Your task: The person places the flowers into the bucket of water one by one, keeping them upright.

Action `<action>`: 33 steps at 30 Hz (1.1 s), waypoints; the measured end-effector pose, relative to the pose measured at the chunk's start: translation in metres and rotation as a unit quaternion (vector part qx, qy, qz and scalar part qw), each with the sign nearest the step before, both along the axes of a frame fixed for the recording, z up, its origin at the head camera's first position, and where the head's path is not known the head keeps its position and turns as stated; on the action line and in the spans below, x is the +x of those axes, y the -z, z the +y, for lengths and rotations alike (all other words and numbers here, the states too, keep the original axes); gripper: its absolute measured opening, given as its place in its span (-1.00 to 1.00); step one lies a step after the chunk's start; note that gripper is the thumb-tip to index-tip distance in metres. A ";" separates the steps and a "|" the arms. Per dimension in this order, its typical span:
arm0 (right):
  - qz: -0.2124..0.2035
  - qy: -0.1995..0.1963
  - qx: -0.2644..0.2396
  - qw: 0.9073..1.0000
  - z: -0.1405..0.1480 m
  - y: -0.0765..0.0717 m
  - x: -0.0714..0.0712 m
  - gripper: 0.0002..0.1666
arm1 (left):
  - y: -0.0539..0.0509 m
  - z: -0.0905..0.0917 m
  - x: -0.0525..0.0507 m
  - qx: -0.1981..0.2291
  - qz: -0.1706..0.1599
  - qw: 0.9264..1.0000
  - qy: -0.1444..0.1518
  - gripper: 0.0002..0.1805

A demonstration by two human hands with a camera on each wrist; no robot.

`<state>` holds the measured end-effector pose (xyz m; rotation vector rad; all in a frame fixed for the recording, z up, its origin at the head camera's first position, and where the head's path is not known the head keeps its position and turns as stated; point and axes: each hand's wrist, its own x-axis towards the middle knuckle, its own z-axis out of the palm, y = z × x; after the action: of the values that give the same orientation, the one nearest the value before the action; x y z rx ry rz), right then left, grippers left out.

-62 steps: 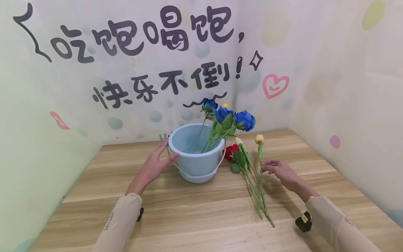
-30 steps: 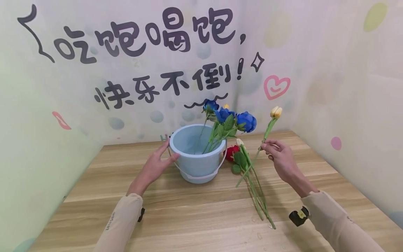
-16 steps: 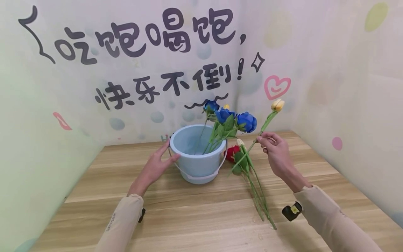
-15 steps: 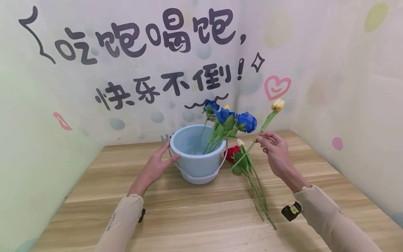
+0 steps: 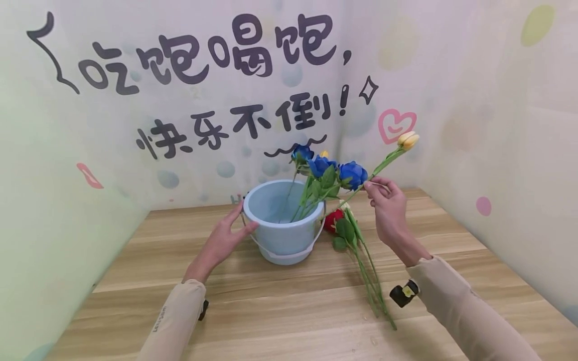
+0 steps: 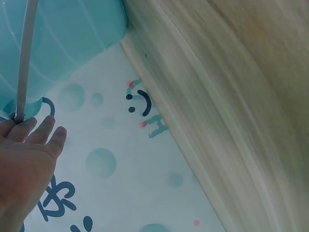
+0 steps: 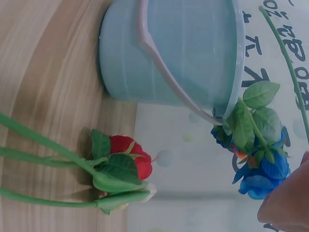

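Observation:
A light blue bucket (image 5: 284, 243) stands on the wooden table, its handle (image 7: 169, 75) hanging down in front. My left hand (image 5: 220, 244) rests against its left side, thumb near the rim and fingers extended by the handle joint in the left wrist view. My right hand (image 5: 389, 213) pinches the stem of a pale yellow tulip (image 5: 408, 141), tilted with its bloom up to the right. In the right wrist view, the stem (image 7: 288, 60) passes above the bucket rim. Three blue roses (image 5: 353, 175) lean rightward out of the bucket, with a yellow bloom (image 5: 324, 154) behind them.
Right of the bucket lie a red rose (image 5: 332, 221) and a whitish tulip (image 5: 344, 205), their long stems toward the table's front. A printed cloth wall (image 5: 217, 170) stands directly behind the table (image 5: 253, 321); side walls close off left and right.
The right hand has lifted the yellow tulip off the table and carried it up and left, tilting it so the stem's lower end points toward the bucket. The left hand stays at the bucket.

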<state>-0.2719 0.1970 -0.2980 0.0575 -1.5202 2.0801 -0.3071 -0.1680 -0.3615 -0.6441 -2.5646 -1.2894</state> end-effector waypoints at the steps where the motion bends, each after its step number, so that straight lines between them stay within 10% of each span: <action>1: 0.002 0.007 -0.002 1.000 -0.002 -0.001 -0.001 -0.87 | 0.000 0.000 0.000 -0.001 -0.001 1.000 -0.003 -0.07; 33: 0.065 0.056 0.190 0.978 -0.047 0.026 -0.015 -0.81 | 0.001 -0.001 -0.001 0.002 -0.011 1.000 -0.001 -0.06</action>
<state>-0.2867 0.1497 -0.3242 0.2392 -1.7747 1.6433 -0.3083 -0.1686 -0.3626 -0.6287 -2.5785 -1.3077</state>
